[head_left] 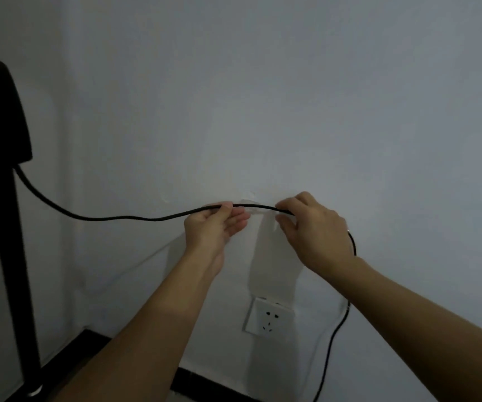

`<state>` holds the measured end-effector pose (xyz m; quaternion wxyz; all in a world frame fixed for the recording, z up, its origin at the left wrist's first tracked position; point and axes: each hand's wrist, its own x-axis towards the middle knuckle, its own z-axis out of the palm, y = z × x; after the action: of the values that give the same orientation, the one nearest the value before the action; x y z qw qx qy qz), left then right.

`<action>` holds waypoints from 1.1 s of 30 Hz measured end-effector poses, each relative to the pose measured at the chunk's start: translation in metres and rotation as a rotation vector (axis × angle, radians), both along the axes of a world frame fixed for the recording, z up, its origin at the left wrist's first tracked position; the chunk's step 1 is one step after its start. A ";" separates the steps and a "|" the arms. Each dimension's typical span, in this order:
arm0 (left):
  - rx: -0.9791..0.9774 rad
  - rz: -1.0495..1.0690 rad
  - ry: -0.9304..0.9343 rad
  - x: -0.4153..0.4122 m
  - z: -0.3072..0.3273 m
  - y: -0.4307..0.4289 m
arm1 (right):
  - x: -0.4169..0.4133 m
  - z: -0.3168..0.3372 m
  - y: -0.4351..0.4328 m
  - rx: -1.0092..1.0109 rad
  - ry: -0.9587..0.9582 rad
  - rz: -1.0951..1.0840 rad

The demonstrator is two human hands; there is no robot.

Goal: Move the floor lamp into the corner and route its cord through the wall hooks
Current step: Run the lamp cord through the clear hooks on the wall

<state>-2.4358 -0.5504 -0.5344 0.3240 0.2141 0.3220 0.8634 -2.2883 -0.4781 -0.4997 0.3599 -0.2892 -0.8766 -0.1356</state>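
The left hand point(215, 227) pinches the black cord point(123, 218) between thumb and forefinger at the top of the hand, palm turned toward the camera; the remaining fingers point(238, 223) are loosely extended and slightly apart, not touching the cord. The right hand point(310, 227) grips the same cord just beside it, back of the hand toward the camera, with the fingertips curled down and closed over the cord. Between the two hands a short span of cord lies against a pale, translucent wall hook point(252, 206) on the white wall point(292, 97); whether the cord is seated in the hook cannot be determined. From the left hand the cord sags leftward and rises to the dark housing on the floor lamp point(0, 175), whose pole stands at the left edge. Past the right hand the cord loops downward along the wall, to the right of a white wall socket point(268, 317).
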 end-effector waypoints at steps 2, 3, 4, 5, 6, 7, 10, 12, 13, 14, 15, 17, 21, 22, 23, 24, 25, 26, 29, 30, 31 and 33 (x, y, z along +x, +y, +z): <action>-0.002 0.013 -0.001 -0.004 0.002 0.000 | -0.007 0.005 0.003 0.019 0.003 -0.024; -0.011 0.019 -0.002 -0.005 0.002 0.000 | -0.010 0.008 0.005 0.025 -0.004 -0.034; -0.023 0.024 -0.003 -0.006 0.001 0.001 | -0.012 0.010 0.006 0.030 -0.016 -0.041; -0.037 0.028 -0.004 -0.007 0.000 0.002 | -0.013 0.011 0.007 0.039 -0.031 -0.045; -0.053 0.031 -0.005 -0.007 -0.003 0.002 | -0.015 0.012 0.007 0.052 -0.044 -0.049; -0.068 0.033 -0.005 -0.007 -0.005 0.003 | -0.015 0.012 0.007 0.068 -0.052 -0.053; -0.091 0.044 -0.017 -0.005 -0.009 0.004 | -0.018 0.014 0.007 0.117 -0.063 -0.049; -0.088 0.053 -0.035 -0.004 -0.010 0.005 | -0.021 0.017 0.007 0.140 -0.064 -0.039; -0.084 0.059 -0.043 -0.004 -0.009 0.006 | -0.023 0.018 0.007 0.147 -0.065 -0.032; -0.079 0.065 -0.050 -0.004 -0.009 0.006 | -0.024 0.018 0.007 0.152 -0.066 -0.029; -0.074 0.072 -0.057 -0.004 -0.009 0.006 | -0.023 0.018 0.006 0.154 -0.064 -0.024; -0.064 0.082 -0.079 -0.008 -0.009 0.005 | -0.020 0.014 0.004 0.157 -0.059 0.028; -0.078 0.063 -0.081 -0.015 -0.019 0.002 | -0.014 0.002 0.001 0.151 -0.118 0.104; -0.094 0.061 -0.072 -0.015 -0.021 0.002 | -0.015 0.000 0.002 0.145 -0.128 0.095; -0.108 0.062 -0.063 -0.014 -0.023 0.002 | -0.017 -0.001 0.003 0.138 -0.128 0.074; -0.117 0.065 -0.056 -0.013 -0.023 0.003 | -0.020 -0.001 0.004 0.134 -0.119 0.047; -0.119 0.068 -0.055 -0.013 -0.023 0.004 | -0.022 0.001 0.005 0.133 -0.104 0.024; -0.113 0.072 -0.063 -0.012 -0.021 0.005 | -0.024 0.002 0.006 0.132 -0.087 0.013; -0.081 0.083 -0.098 -0.014 -0.014 0.009 | -0.025 0.003 0.005 0.128 -0.056 0.033; -0.071 0.082 -0.100 -0.015 -0.013 0.009 | -0.024 0.002 0.004 0.130 -0.048 0.044; -0.062 0.083 -0.099 -0.015 -0.011 0.010 | -0.024 0.001 0.004 0.131 -0.041 0.051; -0.048 0.085 -0.095 -0.016 -0.010 0.010 | -0.026 0.001 0.004 0.126 -0.044 0.037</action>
<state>-2.4518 -0.5404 -0.5442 0.3071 0.1509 0.3359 0.8776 -2.3140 -0.4742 -0.4987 0.3606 -0.2465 -0.8792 -0.1900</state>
